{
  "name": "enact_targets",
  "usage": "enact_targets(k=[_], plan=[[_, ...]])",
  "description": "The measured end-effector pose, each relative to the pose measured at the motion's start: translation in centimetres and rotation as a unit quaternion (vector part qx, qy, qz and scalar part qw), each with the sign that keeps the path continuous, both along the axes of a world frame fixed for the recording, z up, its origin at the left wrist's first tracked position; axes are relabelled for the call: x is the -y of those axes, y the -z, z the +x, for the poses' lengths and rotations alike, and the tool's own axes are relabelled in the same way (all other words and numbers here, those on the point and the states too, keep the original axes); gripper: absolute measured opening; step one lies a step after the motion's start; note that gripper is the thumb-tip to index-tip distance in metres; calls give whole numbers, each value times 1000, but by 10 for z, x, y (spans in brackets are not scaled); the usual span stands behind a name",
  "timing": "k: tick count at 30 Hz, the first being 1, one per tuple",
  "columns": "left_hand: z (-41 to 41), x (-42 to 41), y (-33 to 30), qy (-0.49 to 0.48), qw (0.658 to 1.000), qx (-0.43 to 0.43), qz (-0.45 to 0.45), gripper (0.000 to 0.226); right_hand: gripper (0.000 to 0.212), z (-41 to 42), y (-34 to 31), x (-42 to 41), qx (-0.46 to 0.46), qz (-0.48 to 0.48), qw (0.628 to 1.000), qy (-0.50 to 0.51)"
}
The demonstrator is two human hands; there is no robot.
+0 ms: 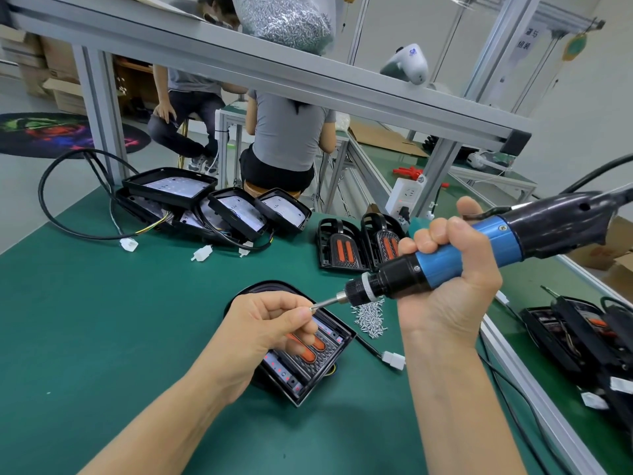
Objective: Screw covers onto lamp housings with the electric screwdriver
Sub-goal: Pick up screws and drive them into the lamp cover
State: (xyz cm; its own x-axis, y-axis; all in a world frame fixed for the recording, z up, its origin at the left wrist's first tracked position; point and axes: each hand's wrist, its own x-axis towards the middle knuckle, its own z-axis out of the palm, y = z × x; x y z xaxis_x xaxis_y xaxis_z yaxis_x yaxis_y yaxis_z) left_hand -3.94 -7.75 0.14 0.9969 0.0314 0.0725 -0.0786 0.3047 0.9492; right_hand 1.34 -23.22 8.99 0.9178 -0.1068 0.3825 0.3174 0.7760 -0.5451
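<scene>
My right hand [448, 269] grips the blue and black electric screwdriver [479, 248], held nearly level with its bit pointing left. My left hand [270, 323] pinches something small, probably a screw, at the bit tip [313, 307]; my fingers hide it. Beneath my left hand lies a black lamp housing with its cover [308, 358], which shows two orange strips and small red lights. Its cable ends in a white connector [394, 359]. A pile of loose screws [370, 318] lies on the green mat just right of the housing.
Several open lamp housings [205, 204] with cables are stacked at the back left. Two covers [359, 245] stand at the back centre. More black housings [582, 341] lie at the right beyond an aluminium rail [513, 354]. A bag of screws [287, 20] sits on the overhead shelf. Two people sit behind the bench.
</scene>
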Motion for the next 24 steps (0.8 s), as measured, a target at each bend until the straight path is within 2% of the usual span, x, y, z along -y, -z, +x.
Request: enact_targets(k=[4, 9, 13, 21, 24], plan=[[-1, 4, 0, -20, 1000, 18, 2, 9, 25, 0, 1, 0, 13, -8, 1000, 2], [1, 6, 4, -82, 993, 55, 62, 25, 24, 1, 5, -3, 10, -1, 1000, 13], [3, 10, 8, -131, 981, 83, 116, 22, 27, 3, 9, -3, -26, 34, 998, 44], [10, 9, 12, -120, 983, 63, 120, 20, 27, 7, 13, -3, -28, 24, 997, 62], [11, 3, 11, -126, 970, 83, 189, 27, 26, 12, 15, 1, -36, 33, 997, 67]])
